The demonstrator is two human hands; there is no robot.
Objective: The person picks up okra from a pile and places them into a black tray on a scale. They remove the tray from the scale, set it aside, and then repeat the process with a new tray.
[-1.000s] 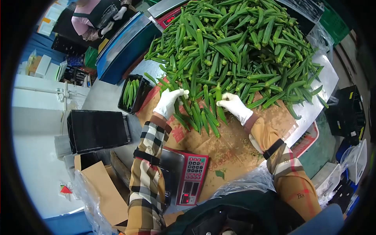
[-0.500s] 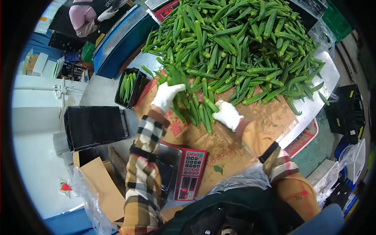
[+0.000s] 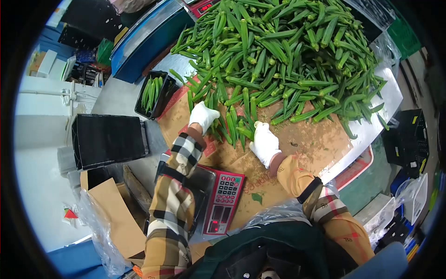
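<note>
Green okra pods point(image 3: 278, 56) lie in a large heap over the far part of the work surface. At the near edge of the heap, my left hand point(image 3: 203, 117) in a white glove is curled over several pods; its fingertips are partly hidden. My right hand point(image 3: 265, 143), also in a white glove, is closed at the thumb and fingers by the stem end of an okra pod point(image 3: 245, 132). Several loose pods point(image 3: 231, 124) lie between the two hands on the brown cardboard point(image 3: 297, 139).
A black tray point(image 3: 163, 95) with okra stands left of the heap. Closer to me is a red scale point(image 3: 225, 197) with a keypad. A black crate point(image 3: 110, 141) and an open cardboard box point(image 3: 116, 211) are at the left. Another person's arm point(image 3: 130, 4) shows at the top.
My left hand has moved slightly right and down in view. My right hand has shifted lower, its fingers now pointing more upward. The okra between them has shifted; the camera view has moved slightly.
</note>
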